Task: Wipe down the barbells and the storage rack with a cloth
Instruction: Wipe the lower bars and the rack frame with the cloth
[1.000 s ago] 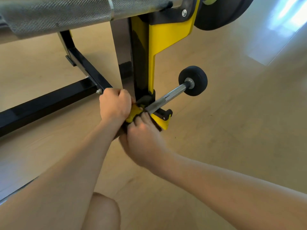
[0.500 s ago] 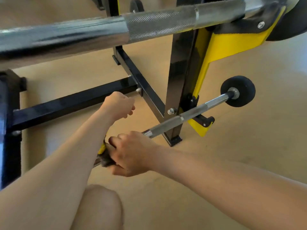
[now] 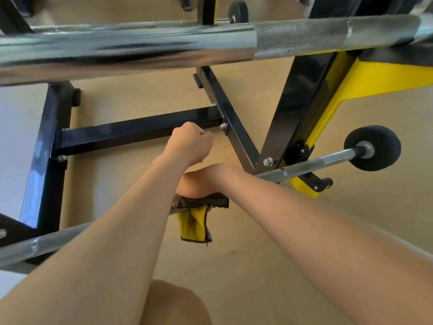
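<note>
A thin chrome barbell (image 3: 311, 164) with a small black end weight (image 3: 372, 147) lies low in the black and yellow rack (image 3: 302, 109). My right hand (image 3: 206, 180) grips a yellow and dark cloth (image 3: 194, 221) wrapped round this bar, left of the rack's upright; one corner of the cloth hangs down. My left forearm crosses over the right hand and hides part of it. My left hand (image 3: 191, 143) is a closed fist holding nothing, in front of the black cross beam (image 3: 140, 130). A thick knurled barbell (image 3: 140, 48) spans the top of the view.
Black base rails (image 3: 44, 156) lie on the tan floor at left and centre. Another small weighted bar (image 3: 237, 10) sits at the far top. My bare knee (image 3: 173, 303) is at the bottom edge. A yellow bracket (image 3: 379, 78) juts out at right.
My right hand has slid the cloth along the low bar to the left, away from the upright. My left hand left the bar and stays a fist. The view shifted left.
</note>
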